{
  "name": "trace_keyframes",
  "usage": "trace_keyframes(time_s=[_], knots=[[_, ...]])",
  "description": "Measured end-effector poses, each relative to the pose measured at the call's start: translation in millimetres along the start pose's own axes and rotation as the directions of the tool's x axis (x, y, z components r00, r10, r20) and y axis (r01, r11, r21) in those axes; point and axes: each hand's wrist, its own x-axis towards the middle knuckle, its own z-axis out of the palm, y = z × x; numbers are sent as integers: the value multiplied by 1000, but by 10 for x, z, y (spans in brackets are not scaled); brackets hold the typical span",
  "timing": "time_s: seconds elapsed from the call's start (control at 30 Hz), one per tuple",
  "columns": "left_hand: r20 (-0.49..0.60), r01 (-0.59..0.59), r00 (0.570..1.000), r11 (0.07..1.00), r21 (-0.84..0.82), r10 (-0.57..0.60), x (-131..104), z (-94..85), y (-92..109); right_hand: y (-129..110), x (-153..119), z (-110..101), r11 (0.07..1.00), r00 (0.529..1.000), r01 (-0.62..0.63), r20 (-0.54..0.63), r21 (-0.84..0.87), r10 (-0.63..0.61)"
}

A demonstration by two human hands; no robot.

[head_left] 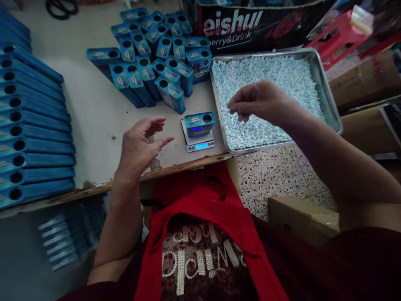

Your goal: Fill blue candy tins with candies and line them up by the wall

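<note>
A blue candy tin (199, 125) with a round dark opening in its top stands on a small digital scale (201, 146), whose display glows blue. To the left of the scale is my left hand (140, 144), empty, thumb and fingers apart, touching neither tin nor scale. My right hand (263, 102) hovers over a metal tray (336, 119) full of small pale blue and white candies (266, 69). Its fingers are curled together in a pinch; whether they hold a candy is hidden. Behind the scale stands a cluster of similar blue tins (169, 94).
More blue tins (40, 146) lie in a long row along the table's left side. Black scissors (62, 8) are at the back left. Behind the tray sits a black printed box (232, 25), with a red plastic stool (338, 39) to its right. Chipped wood forms the table's front edge (175, 170).
</note>
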Motion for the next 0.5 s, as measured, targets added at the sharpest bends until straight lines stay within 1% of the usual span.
trace_keyframes(time_s=[0.07,0.13,0.2,0.27,0.3,0.37,0.5], knots=[[-4,-17,1000,1000,12,17,-12,10,26,-188,40,123,982,991,116,84,-149,-104],[-6,-27,1000,999,40,28,-16,26,42,-318,65,237,916,967,234,180,-326,-183],[-9,-38,999,997,73,39,-10,53,57,-400,75,338,798,933,348,265,-492,-243],[-11,-55,998,994,95,57,3,91,76,-446,75,417,677,903,426,330,-600,-276],[-13,-65,998,993,102,67,11,115,86,-458,74,447,631,892,451,352,-631,-285],[-18,-83,996,990,112,85,27,170,103,-463,73,487,574,878,479,380,-664,-293],[-17,-105,994,989,106,107,59,280,129,-420,93,528,537,872,490,384,-687,-304]])
